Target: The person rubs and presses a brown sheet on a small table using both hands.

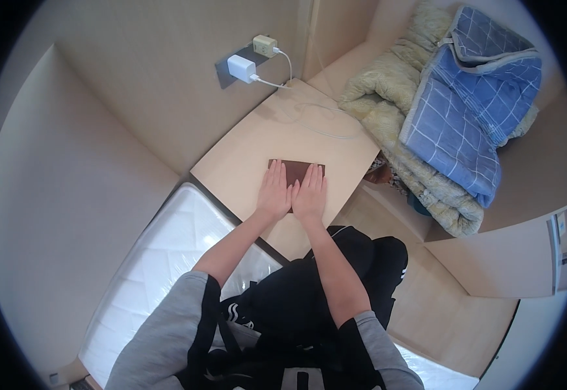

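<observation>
A dark brown, flat rectangular piece [296,170] lies on the light wooden tabletop [231,166]; whether it is paper, card or leather I cannot tell. My left hand [274,193] rests flat on its left side, fingers stretched out and pointing away from me. On its right side my right hand [310,193] lies flat in the same way. The two thumbs come close together over the piece's middle. Its far edge shows beyond the fingertips, while the palms cover much of both sides.
White charger plugs [242,68] sit in a wall socket behind the tabletop, with a thin white cable [325,134] trailing across its far part. A blue checked quilt [449,117] lies folded on yellowish bedding [387,81] at the right. A plastic-wrapped white mattress [160,273] borders the tabletop's left.
</observation>
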